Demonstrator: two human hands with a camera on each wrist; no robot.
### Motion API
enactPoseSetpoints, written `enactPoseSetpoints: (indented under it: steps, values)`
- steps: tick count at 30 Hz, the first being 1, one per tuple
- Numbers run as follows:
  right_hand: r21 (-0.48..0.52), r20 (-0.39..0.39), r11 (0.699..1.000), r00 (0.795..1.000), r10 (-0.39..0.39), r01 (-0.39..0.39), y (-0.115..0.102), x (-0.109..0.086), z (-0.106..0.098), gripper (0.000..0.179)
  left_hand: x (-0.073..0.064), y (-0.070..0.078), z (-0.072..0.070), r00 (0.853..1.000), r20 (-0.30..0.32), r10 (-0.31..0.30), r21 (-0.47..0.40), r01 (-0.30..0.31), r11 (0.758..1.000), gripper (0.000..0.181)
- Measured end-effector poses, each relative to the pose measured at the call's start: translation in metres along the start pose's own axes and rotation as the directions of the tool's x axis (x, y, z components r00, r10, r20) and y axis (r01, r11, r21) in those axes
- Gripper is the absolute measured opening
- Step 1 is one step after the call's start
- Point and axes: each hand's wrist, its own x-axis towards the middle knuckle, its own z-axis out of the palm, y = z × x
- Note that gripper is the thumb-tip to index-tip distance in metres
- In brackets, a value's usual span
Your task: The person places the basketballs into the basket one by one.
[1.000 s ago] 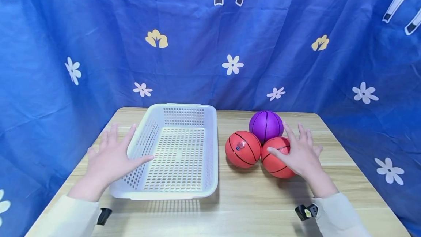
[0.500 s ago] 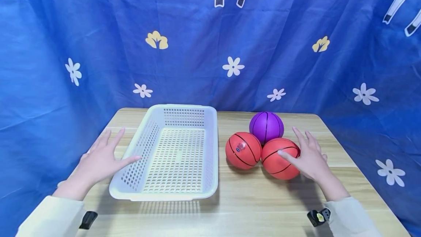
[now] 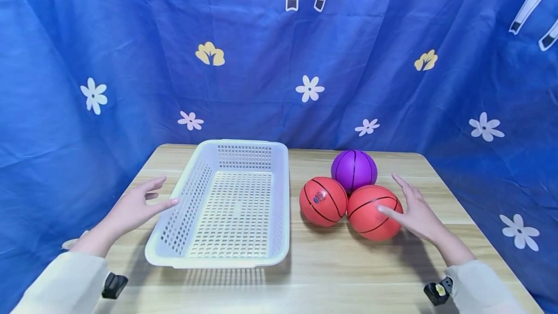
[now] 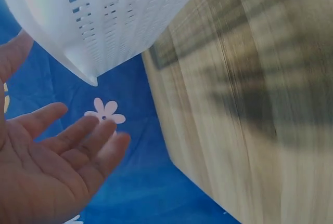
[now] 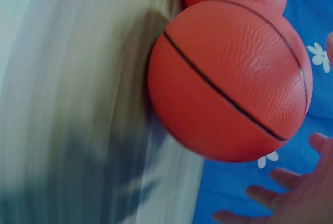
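Note:
My left hand (image 3: 132, 208) hovers at the left side of a white perforated plastic basket (image 3: 284, 197), thumb near its rim. In the left wrist view the palm and loosely bent fingers (image 4: 86, 148) show, holding nothing. On the right, my right hand (image 3: 416, 214) is beside the nearer red mini basketball (image 3: 374, 219), with the thumb overlapping the ball in the head view. Spread fingers (image 5: 286, 180) appear past that ball in the right wrist view. A second red basketball (image 3: 322, 202) sits to its left, and a purple one (image 3: 354, 171) lies behind the two.
All of this rests on a light wooden table (image 3: 314, 280). A blue curtain (image 3: 261, 96) with flower and animal prints hangs behind and along both sides. The basket has nothing in it. Each wrist carries a small black device.
My left hand has drawn back to the left, its fingers turning sideways. My right hand has shifted right, uncovering more of the nearer red basketball. Basket and balls stay in place.

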Motion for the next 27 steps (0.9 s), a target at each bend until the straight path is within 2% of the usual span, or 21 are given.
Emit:
enactPoseSetpoints:
  steps: [4,9,15,20,24,27]
  values:
    - [0.05,0.017,0.998,0.999,-0.029,0.028,0.008,0.001,0.001,0.097,0.0,-0.004,-0.001,0.999,0.033,-0.025,-0.087,0.027,0.996,0.084]
    - [0.162,0.062,0.985,0.996,-0.061,0.05,0.018,0.0,0.001,0.095,0.0,-0.01,-0.001,0.995,0.078,-0.054,-0.205,0.069,0.976,0.08]
    - [0.285,0.095,0.953,0.987,-0.133,0.101,0.029,0.0,0.002,0.095,0.002,-0.016,0.002,0.993,0.105,-0.051,-0.352,0.085,0.932,0.07]
    - [0.3,0.111,0.944,0.978,-0.179,0.139,0.032,0.0,0.003,0.097,0.005,-0.021,0.005,0.991,0.127,-0.032,-0.44,0.085,0.894,0.062]
    - [0.309,0.123,0.94,0.974,-0.191,0.145,0.034,0.002,0.005,0.095,0.005,-0.019,0.006,0.99,0.144,-0.016,-0.503,0.087,0.86,0.057]
    - [0.311,0.125,0.939,0.974,-0.191,0.145,0.035,0.002,0.007,0.094,0.005,-0.018,0.006,0.989,0.147,-0.012,-0.527,0.089,0.845,0.056]
